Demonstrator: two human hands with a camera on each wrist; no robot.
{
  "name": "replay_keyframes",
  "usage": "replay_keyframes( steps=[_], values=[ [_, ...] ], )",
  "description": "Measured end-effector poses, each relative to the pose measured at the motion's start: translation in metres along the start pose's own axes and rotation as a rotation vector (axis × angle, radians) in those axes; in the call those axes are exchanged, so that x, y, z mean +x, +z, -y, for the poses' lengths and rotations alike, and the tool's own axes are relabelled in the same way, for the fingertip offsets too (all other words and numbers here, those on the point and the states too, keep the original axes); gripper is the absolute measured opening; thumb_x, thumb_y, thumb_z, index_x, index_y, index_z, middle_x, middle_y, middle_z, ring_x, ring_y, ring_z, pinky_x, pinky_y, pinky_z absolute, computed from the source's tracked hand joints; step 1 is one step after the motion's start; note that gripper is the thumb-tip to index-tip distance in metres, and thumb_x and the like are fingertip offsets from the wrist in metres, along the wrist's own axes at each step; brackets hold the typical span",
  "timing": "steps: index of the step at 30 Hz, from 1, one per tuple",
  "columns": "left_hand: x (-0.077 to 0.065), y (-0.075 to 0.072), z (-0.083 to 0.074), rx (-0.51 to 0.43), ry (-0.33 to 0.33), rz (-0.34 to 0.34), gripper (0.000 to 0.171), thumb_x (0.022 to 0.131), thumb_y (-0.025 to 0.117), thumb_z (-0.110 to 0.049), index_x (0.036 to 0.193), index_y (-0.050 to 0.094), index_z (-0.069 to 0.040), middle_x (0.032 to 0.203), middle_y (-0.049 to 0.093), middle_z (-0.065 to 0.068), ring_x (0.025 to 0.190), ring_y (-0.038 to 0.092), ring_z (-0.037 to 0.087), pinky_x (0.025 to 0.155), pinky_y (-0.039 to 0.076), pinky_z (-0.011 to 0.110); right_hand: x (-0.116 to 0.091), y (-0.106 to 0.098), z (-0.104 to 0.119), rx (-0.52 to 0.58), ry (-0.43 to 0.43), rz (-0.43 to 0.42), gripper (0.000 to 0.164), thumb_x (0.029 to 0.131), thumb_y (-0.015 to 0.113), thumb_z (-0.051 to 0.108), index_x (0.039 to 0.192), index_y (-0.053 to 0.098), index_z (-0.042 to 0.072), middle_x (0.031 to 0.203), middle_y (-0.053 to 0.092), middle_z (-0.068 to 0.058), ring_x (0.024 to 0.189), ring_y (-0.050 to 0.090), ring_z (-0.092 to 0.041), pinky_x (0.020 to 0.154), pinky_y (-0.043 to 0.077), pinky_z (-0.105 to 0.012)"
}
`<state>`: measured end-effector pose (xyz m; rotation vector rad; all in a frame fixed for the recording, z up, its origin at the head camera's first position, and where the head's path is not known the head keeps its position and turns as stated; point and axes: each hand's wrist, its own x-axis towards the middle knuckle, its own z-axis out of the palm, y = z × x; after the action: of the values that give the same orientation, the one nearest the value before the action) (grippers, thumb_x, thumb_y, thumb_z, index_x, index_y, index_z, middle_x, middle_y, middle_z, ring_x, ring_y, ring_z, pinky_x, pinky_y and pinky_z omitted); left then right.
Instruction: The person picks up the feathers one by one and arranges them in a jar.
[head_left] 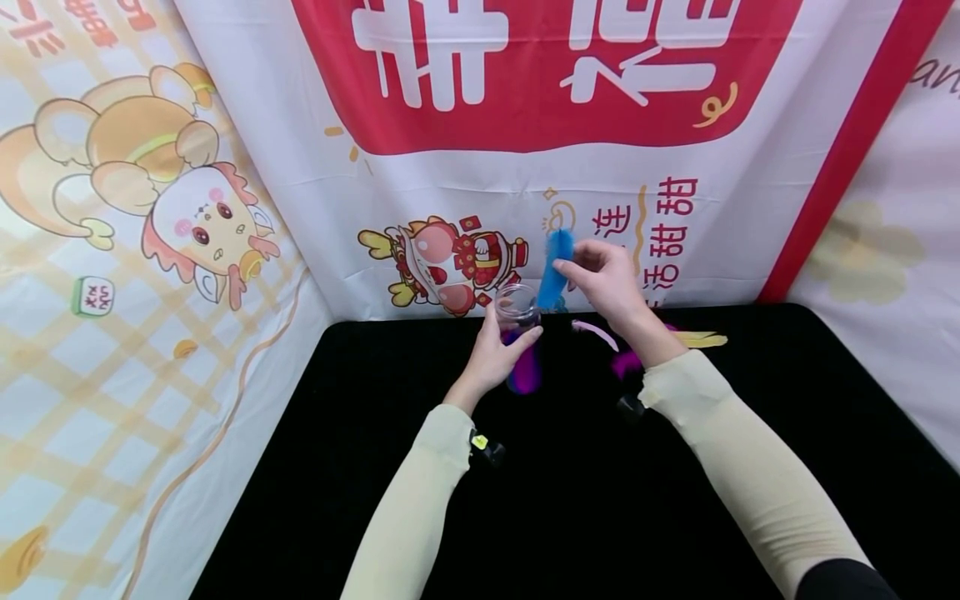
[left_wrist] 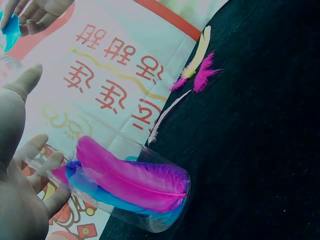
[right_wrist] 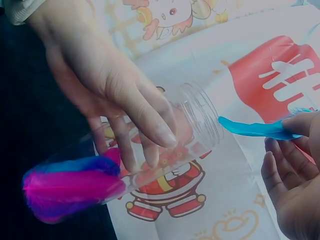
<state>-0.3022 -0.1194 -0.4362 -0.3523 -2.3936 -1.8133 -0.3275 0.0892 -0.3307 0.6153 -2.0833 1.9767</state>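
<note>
My left hand grips a clear jar around its upper part, with the thumb across the near side. Magenta, blue and purple feathers lie inside, toward the jar's bottom. Between thumb and fingers my right hand pinches a blue feather, just right of the jar's open mouth. In the right wrist view the tip of this blue feather is close to the threaded rim.
To the right on the black table lie a pale pink feather, a magenta feather and a yellow feather. A printed white and red cloth hangs behind the table's far edge.
</note>
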Motion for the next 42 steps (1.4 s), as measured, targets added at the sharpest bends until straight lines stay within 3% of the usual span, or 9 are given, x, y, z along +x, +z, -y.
replay_keyframes(
  steps=[13,18,23,31,42],
  values=[
    [-0.003,0.0,-0.005,0.018,0.011,0.006,0.072,0.096,0.072,-0.041,0.15,0.03,-0.019,0.14,0.052,0.006,0.127,0.054,0.021,0.114,0.04,0.046,0.001,0.007,-0.001,0.034,-0.036,-0.014,0.016,0.093,0.076,0.01,0.101,0.072,-0.004,0.085,0.071,-0.001,0.072,0.062,-0.015,0.066,0.055,-0.026],
    [-0.003,0.001,-0.004,0.001,0.021,-0.004,0.071,0.096,0.072,-0.042,0.15,0.032,-0.02,0.139,0.054,0.007,0.128,0.054,0.023,0.115,0.038,0.051,0.002,0.01,0.0,0.025,-0.03,-0.021,0.017,0.093,0.075,0.009,0.102,0.071,-0.005,0.086,0.071,-0.001,0.072,0.063,-0.014,0.066,0.055,-0.026],
    [-0.003,0.002,-0.002,-0.017,0.016,0.004,0.071,0.095,0.072,-0.045,0.149,0.034,-0.018,0.144,0.054,0.008,0.134,0.052,0.022,0.116,0.038,0.047,0.003,0.011,0.0,0.015,-0.035,-0.02,0.017,0.094,0.075,0.009,0.102,0.071,-0.005,0.086,0.072,0.0,0.073,0.063,-0.014,0.066,0.055,-0.025],
    [-0.004,0.001,-0.003,0.037,0.004,-0.005,0.069,0.094,0.071,-0.051,0.144,0.037,-0.017,0.142,0.055,0.005,0.136,0.051,0.018,0.115,0.039,0.044,0.005,0.015,0.0,-0.009,-0.047,-0.012,0.018,0.094,0.075,0.011,0.103,0.072,-0.004,0.087,0.072,-0.001,0.073,0.063,-0.015,0.067,0.056,-0.027],
    [-0.004,0.001,-0.001,0.033,0.004,0.005,0.068,0.096,0.069,-0.049,0.141,0.036,-0.01,0.137,0.056,0.008,0.134,0.052,0.021,0.115,0.038,0.048,0.007,0.019,0.0,0.0,-0.053,-0.034,0.022,0.094,0.074,0.01,0.108,0.072,-0.007,0.089,0.073,-0.007,0.074,0.063,-0.018,0.068,0.056,-0.03]
  ],
)
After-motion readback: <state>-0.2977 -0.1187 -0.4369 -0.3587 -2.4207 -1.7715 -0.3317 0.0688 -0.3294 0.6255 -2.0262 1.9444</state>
